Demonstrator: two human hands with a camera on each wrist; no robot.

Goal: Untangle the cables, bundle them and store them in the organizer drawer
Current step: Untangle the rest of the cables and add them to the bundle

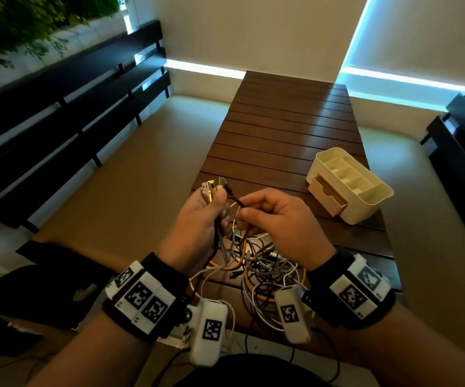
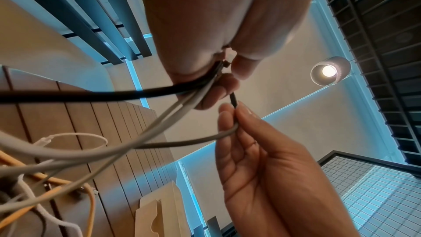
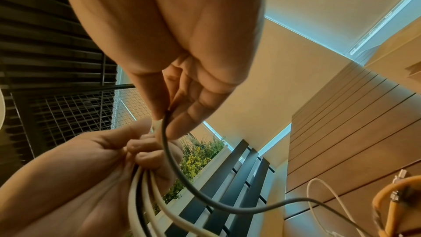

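A tangle of white, grey, black and orange cables lies on the near end of the table. My left hand grips several cable ends, their plugs sticking up above the fist; the cords run down from it. My right hand pinches a dark grey cable between thumb and forefinger, just right of the left fist; this grey cable hangs in a loop below. The cream organizer stands to the right, its small drawer pulled open.
The brown slatted table stretches away ahead. Beige bench cushions lie on both sides, backed by dark slatted rails. An orange cable with a plug lies near my right wrist.
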